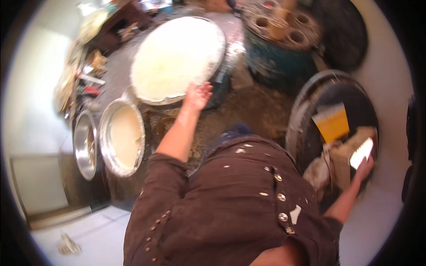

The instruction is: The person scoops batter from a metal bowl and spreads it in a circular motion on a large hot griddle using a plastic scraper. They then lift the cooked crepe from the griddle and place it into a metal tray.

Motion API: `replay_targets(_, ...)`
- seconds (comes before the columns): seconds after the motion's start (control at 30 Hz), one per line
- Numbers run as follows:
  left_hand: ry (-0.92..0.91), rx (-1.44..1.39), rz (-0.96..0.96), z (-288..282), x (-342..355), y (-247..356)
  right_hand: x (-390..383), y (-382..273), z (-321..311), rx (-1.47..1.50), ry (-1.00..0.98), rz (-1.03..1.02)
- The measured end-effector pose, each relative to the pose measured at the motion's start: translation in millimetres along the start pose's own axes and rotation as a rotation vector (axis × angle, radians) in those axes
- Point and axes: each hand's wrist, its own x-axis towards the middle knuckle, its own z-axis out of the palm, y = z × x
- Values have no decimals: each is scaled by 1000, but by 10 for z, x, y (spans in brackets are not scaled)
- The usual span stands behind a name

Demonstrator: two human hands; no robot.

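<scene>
Head view: left hand (197, 95), fingers spread, steadies large round white-coated metal tray (177, 57) by its rim; right hand (364, 168) grips flat white scraper (360, 153) over dark round pan (306, 111).

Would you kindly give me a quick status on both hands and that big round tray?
Left hand open, fingertips on rim of large round tray of white contents. Right hand grips flat white object by dark pan. Nothing between.

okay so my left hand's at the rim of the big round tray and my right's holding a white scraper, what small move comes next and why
Probably bring the white scraper in the right hand across to the big round tray. Its pale layer looks whole, and the left hand is already at the near rim.
</scene>
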Motion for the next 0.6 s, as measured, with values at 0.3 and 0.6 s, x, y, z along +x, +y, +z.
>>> replay_targets(0.3, 37, 197, -308, -156, -257, -1191, -1049, -956, -86, -796, 470, 59)
replay_targets(0.6, 140, 581, -435, -718, -354, -1415, -835, -1984, 1263, -412, 125, -346)
